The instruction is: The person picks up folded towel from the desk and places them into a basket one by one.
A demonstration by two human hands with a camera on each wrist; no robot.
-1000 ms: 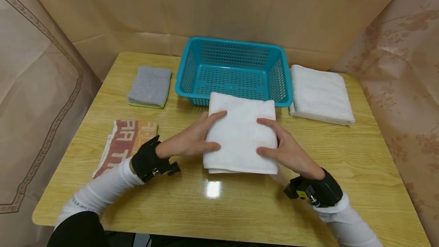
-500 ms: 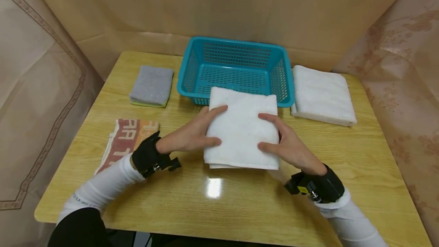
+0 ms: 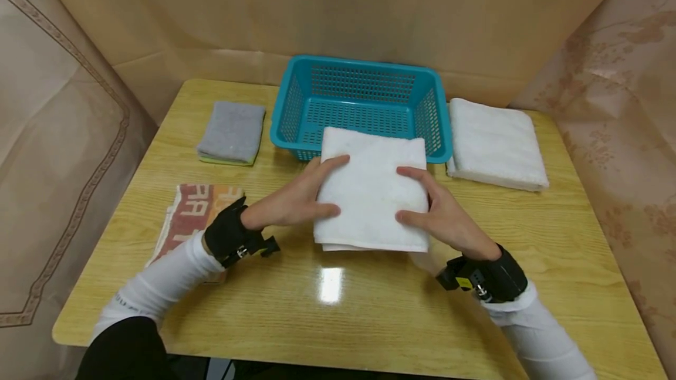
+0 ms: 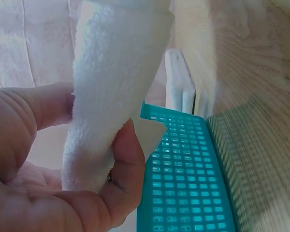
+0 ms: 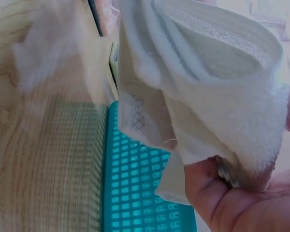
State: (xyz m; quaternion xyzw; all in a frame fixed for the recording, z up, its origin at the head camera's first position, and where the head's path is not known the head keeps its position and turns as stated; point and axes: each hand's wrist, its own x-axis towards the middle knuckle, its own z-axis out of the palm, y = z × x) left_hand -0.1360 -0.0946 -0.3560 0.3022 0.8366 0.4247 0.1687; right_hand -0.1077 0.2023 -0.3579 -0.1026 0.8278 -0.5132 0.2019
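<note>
A folded white towel (image 3: 372, 192) is held above the table, its far edge overlapping the front rim of the teal basket (image 3: 359, 113) in the head view. The left hand (image 3: 301, 195) grips its left side, thumb on top and fingers curled beneath, as the left wrist view shows with the towel (image 4: 111, 92) pinched in that hand (image 4: 87, 203). On the opposite side the right hand (image 3: 440, 216) grips it the same way. Loose folded layers of the towel (image 5: 222, 106) hang open toward the right wrist camera, above the fingers of the right hand (image 5: 241, 208).
Right of the basket lies another folded white towel (image 3: 496, 144). A folded grey cloth (image 3: 232, 132) with a green underside lies to the left. Nearer, a red and orange patterned towel (image 3: 192, 213) is partly covered by the left forearm. Curtains surround the wooden table (image 3: 369, 321).
Both hands have carried the white towel a little away from the body, so it overlaps more of the basket's front. The grip looks the same, and the other cloths stay put.
</note>
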